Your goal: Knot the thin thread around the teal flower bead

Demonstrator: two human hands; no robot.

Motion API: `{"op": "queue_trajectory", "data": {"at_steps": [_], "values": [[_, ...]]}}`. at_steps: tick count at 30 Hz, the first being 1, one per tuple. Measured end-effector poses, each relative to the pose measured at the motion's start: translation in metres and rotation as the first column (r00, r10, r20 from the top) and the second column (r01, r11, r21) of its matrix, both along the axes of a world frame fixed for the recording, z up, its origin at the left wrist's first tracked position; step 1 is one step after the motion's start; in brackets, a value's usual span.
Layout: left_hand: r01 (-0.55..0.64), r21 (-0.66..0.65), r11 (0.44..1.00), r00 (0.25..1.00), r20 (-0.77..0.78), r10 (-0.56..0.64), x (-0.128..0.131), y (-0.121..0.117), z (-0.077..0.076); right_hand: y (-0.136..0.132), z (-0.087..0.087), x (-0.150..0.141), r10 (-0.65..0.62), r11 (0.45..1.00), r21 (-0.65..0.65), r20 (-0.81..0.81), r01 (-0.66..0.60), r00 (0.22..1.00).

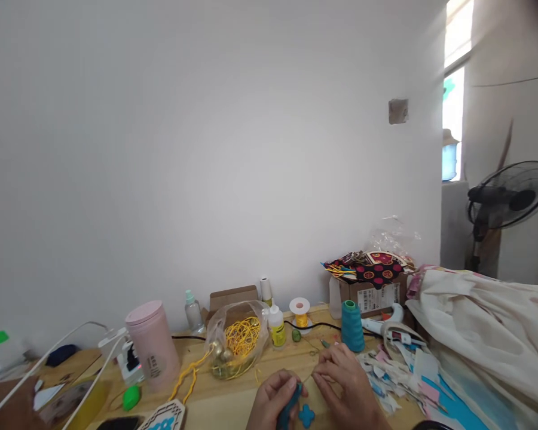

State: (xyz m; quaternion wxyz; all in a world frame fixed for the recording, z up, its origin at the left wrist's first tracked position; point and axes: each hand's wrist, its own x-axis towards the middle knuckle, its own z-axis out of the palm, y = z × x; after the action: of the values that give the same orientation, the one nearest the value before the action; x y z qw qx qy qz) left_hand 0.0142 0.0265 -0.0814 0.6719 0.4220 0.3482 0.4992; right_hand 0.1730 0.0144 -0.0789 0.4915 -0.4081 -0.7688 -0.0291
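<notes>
My left hand [274, 397] is closed around a teal fabric piece [289, 407] near the bottom edge of the head view. My right hand [345, 382] pinches something thin, perhaps a needle or thread, right beside the left hand's fingertips. A small blue flower-shaped piece [306, 415] lies on the wooden table [226, 400] just below the two hands. A teal thread cone [352, 325] stands just behind my right hand.
A pink cup [152, 343], a plastic bag of yellow cord [237, 343], glue bottles [277, 325], a yellow spool [300, 312] and a cardboard box [372, 292] line the back. Fabric scraps [399, 370] and a cloth heap [484, 328] lie right. A fan [509, 197] stands far right.
</notes>
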Motion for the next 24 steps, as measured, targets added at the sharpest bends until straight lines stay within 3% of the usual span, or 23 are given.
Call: {"op": "queue_trajectory", "data": {"at_steps": [7,15,20,24], "values": [[-0.021,-0.007,1.000,0.999,-0.035,0.021,-0.001,0.001,-0.005,0.000,0.006,0.002,0.009,1.000,0.004,-0.060,-0.009,0.998],[-0.067,0.051,0.996,0.995,0.084,0.063,0.006,-0.002,-0.008,-0.004,0.010,-0.001,0.067,0.995,-0.071,-0.083,-0.073,0.994],[0.053,-0.127,0.990,0.980,0.197,-0.027,0.013,-0.009,0.011,0.002,0.014,0.002,0.094,0.984,-0.138,-0.128,-0.112,0.987],[0.045,-0.168,0.985,0.987,0.158,-0.018,0.006,-0.005,0.032,-0.005,0.038,-0.003,0.056,0.996,-0.059,-0.128,-0.064,0.990]]}}
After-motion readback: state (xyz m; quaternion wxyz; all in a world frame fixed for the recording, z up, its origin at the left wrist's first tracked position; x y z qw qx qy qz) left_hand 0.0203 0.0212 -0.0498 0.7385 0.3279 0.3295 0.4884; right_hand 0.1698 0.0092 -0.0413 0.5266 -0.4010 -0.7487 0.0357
